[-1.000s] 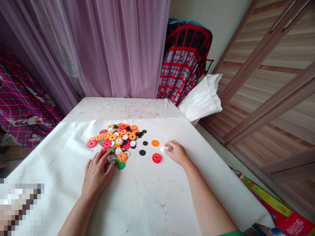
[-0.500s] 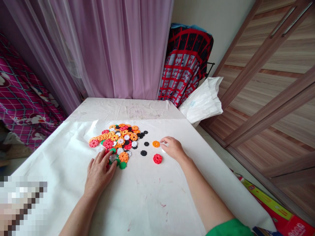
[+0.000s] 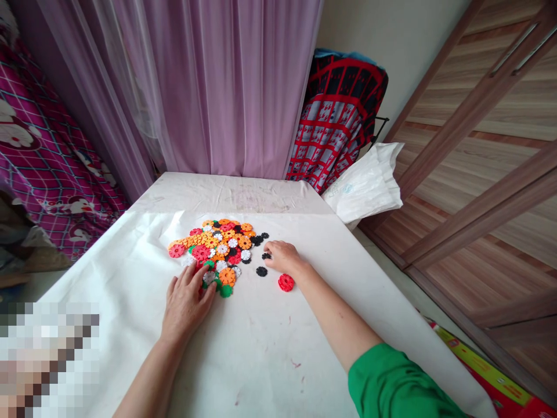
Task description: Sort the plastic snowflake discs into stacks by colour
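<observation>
Resting left hand (image 3: 188, 299): at the near left edge of the pile (image 3: 221, 248), grip loose and wide, fingers and thumb spread.
Pile of discs: slotted, flower-like pieces in orange, red, white, black and green, heaped on the white-covered counter (image 3: 261, 354).
Right hand (image 3: 284, 257): to the right of the pile, fingers bent at a small black disc (image 3: 266, 256); cannot tell whether the grip pinches it.
Second black disc (image 3: 261, 271): flat, just nearer the person.
Red discs (image 3: 286, 283): overlapping, near the right wrist.
White bag (image 3: 365, 183): beside the counter's far right corner.
</observation>
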Demonstrator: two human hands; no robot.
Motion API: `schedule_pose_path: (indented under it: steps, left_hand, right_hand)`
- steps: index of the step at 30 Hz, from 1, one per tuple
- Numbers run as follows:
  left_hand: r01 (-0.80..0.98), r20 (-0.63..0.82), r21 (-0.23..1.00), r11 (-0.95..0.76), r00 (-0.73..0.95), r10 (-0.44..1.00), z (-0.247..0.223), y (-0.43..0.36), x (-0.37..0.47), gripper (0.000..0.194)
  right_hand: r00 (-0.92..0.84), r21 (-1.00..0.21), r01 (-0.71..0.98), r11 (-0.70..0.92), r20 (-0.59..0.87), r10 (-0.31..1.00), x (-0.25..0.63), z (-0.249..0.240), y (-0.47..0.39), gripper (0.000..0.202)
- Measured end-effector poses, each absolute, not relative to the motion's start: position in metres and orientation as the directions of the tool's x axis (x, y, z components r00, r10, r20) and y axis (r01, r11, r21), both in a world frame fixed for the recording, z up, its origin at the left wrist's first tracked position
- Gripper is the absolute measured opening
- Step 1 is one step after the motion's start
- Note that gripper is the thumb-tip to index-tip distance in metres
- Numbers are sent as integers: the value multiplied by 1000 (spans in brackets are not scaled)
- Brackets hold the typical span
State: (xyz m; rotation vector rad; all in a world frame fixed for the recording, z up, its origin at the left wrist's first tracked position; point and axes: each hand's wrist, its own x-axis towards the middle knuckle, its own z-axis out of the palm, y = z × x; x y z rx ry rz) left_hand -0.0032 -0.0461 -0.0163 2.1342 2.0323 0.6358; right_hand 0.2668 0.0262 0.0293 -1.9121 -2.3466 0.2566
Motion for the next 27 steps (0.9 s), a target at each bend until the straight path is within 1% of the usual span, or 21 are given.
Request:
schedule_pose_path:
  steps: [3,6,9,16,20,23,27]
  left_hand:
    - [922,223,376,-88,2,975,-15,-46,-3,47]
    - [919,231,383,-90,-1,973,-15,-46,-2,46]
    - [920,215,384,-86,1,977,-14,-46,-2,47]
    - [914,220,398,-78,-12,976,-17,-46,-2,47]
    - [916,235,391,-93,-2,972,-18,-46,-2,47]
    - [919,226,383,-88,-1,974,-18,-46,-2,48]
    - [919,219,386,-82,-5,976,-17,-46,-2,49]
  right_hand:
    - [-206,-295,936,193,-11,979,271,35,19,29]
    - [-270,-357,899,253,2,963,271,40,6,28]
    - [-312,-339,896,288,-18,950,265,43,-4,26]
    - [-315,-271,918,290,-53,947,256,43,-9,28]
    - [-312,-255,921,294,-32,950,252,47,-3,24]
    - [-287,-236,932,275,-15,958,241,48,9,21]
    - [-219,-215,955,204,-48,974,218,43,26,22]
